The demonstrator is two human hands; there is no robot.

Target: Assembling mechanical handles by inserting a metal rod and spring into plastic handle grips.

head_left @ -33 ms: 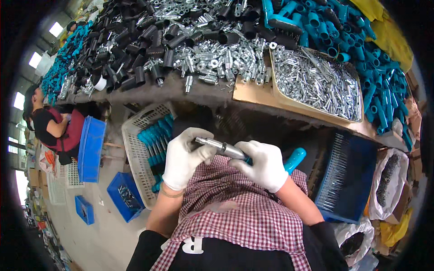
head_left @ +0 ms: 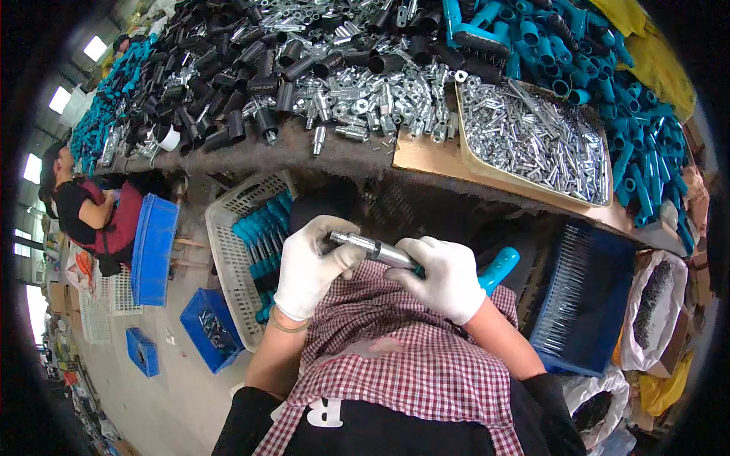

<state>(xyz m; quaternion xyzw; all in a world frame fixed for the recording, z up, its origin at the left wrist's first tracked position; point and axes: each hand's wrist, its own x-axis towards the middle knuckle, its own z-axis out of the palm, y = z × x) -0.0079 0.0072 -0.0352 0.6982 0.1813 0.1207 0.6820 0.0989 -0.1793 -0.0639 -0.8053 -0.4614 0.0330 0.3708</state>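
Observation:
Both of my white-gloved hands hold a teal-handled tool with a silver metal barrel [head_left: 391, 256] above my checked apron [head_left: 411, 372]. My left hand [head_left: 312, 266] is closed around the narrow metal tip, thumb and fingers pinching it. My right hand [head_left: 441, 277] wraps round the part where the barrel meets the handle. Past that hand sticks out the rounded teal handle end [head_left: 499, 268]; the middle of the handle is hidden by the glove. The tool lies slanted, its tip toward the upper left. Its exact kind cannot be made out.
The bench ahead carries heaped silver metal fittings [head_left: 365, 102], black sleeves [head_left: 285, 96], teal handles [head_left: 547, 49] and a tray of pins [head_left: 532, 144]. A white crate [head_left: 228, 220] holds teal-handled tools at left; a blue bin [head_left: 601, 296] with metal rods stands right. A person [head_left: 87, 213] sits far left.

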